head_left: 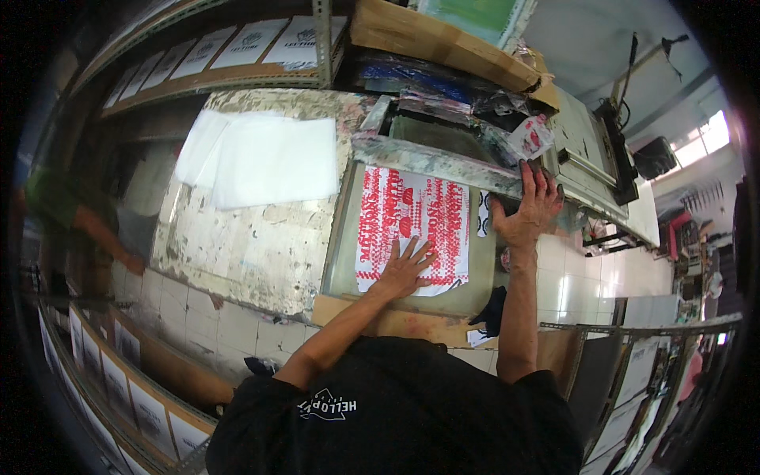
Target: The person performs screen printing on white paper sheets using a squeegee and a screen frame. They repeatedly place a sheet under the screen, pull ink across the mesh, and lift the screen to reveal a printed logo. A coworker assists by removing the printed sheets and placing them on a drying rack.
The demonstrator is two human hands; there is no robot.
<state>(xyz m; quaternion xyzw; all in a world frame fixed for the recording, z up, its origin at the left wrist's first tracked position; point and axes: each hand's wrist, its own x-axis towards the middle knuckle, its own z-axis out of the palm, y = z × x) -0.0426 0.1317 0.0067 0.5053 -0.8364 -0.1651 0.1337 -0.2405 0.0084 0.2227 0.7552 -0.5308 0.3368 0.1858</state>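
My left hand (403, 273) lies with fingers spread on a white plastic-looking sheet (372, 269) covered in smeared, overlapping red print. That sheet rests on a flat greenish printing bed (340, 261). Along its far edge runs a paint-stained screen printing frame (431, 156), seemingly raised above the bed. My right hand (526, 212), its fingertips stained with red ink, grips the right corner of this frame, thumb on the near side and fingers over the top. A dark mesh area (435, 134) shows behind the near bar.
Blank white sheets (277, 162) lie in a loose stack on the paint-splattered table (245, 253). A shelf (229, 71) with printed packs is behind; a cardboard box (443, 43) stands at the back. Another person's arm (111, 241) is at far left. A machine (594, 158) stands right.
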